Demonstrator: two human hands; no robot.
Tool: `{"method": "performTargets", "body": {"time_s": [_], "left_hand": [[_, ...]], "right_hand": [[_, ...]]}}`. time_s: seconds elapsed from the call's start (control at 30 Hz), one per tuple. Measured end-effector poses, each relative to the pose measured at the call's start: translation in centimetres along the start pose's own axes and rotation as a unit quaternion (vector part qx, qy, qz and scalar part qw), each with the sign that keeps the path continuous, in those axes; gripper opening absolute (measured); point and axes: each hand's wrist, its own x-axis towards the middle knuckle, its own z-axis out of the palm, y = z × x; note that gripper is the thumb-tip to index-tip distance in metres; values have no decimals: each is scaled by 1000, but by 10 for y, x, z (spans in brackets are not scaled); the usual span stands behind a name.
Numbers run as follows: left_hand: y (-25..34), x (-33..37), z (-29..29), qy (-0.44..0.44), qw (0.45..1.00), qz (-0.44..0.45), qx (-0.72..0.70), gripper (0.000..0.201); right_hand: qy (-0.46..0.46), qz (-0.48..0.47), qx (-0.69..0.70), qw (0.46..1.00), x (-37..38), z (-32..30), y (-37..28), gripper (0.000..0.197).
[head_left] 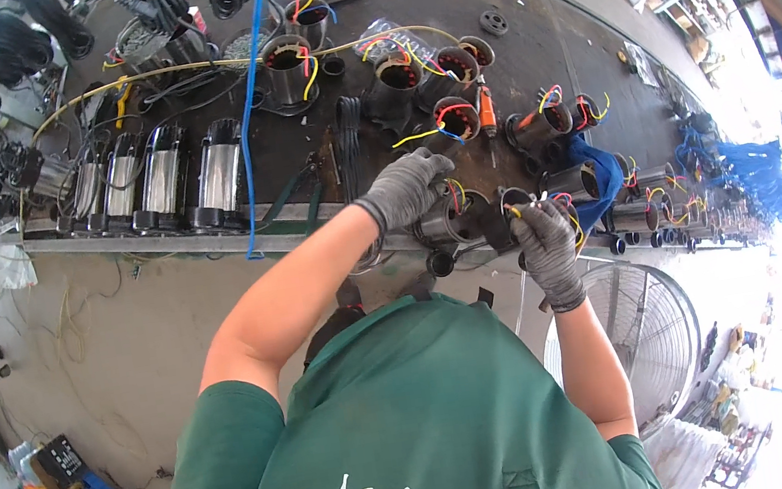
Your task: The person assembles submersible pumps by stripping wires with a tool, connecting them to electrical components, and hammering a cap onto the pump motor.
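Observation:
My left hand [408, 189], in a grey glove, is closed with bent fingers beside a dark cylindrical motor housing [437, 228] at the bench's near edge. Red and yellow wires [457, 196] rise from that housing, close to the fingertips. My gloved right hand [547, 246] pinches at the rim of a small round dark housing [512, 198]. A bit of yellow and a pale tip show at its fingers, too small to name. What either hand grips is hidden. Above the hands stands another housing [456, 119] with coloured wires.
More wired housings [543, 126] crowd the dark bench [295, 142]. An orange-handled screwdriver [487, 113] lies between them. At left are shiny cylindrical motors [220, 169] and large cutters [293, 196]. A blue cord [255, 93] hangs across. Beside my right arm stands a caged fan [642, 333].

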Motion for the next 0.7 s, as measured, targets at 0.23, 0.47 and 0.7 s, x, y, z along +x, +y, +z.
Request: {"method": "performTargets", "body": {"time_s": [0.23, 0.47, 0.7], "left_hand": [[26, 36, -41, -145, 987, 53, 38, 20], [108, 23, -70, -197, 904, 250, 287, 17], [58, -42, -31, -293, 952, -43, 71, 12]], "right_hand": [[136, 62, 106, 983, -6, -10, 22, 21], [15, 166, 154, 974, 4, 9, 32, 24], [-113, 297, 337, 886, 27, -14, 9, 29]]}}
